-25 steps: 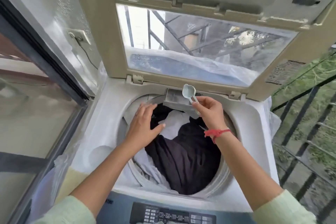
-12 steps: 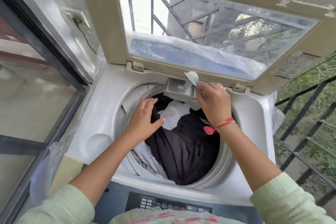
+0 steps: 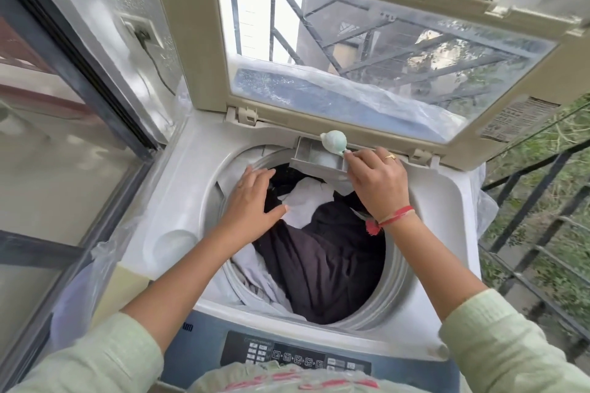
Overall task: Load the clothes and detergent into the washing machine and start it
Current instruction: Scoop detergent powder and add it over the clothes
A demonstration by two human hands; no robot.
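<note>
The top-loading washing machine (image 3: pixel 178 169) stands with its lid (image 3: pixel 198 41) raised. Dark and white clothes (image 3: pixel 329 252) fill the drum. At the drum's back rim a grey detergent drawer (image 3: pixel 308 153) is pulled out. My right hand (image 3: pixel 378 182) pinches the handle of a pale green detergent scoop (image 3: pixel 333 140), turned bowl-down over the drawer. My left hand (image 3: pixel 252 204) lies flat, fingers spread, on the drum's left rim and the clothes, holding nothing.
The control panel (image 3: pixel 293 352) with buttons runs along the front edge. A dark-framed glass door (image 3: pixel 73 80) and a wall socket (image 3: pixel 140 30) are on the left. Black metal railing (image 3: pixel 536 217) with greenery behind stands on the right. Clear plastic sheeting (image 3: pixel 92 268) drapes the machine's sides.
My right hand has moved back over the drawer and turned the scoop from upright to bowl-down. My left hand has stayed on the drum rim.
</note>
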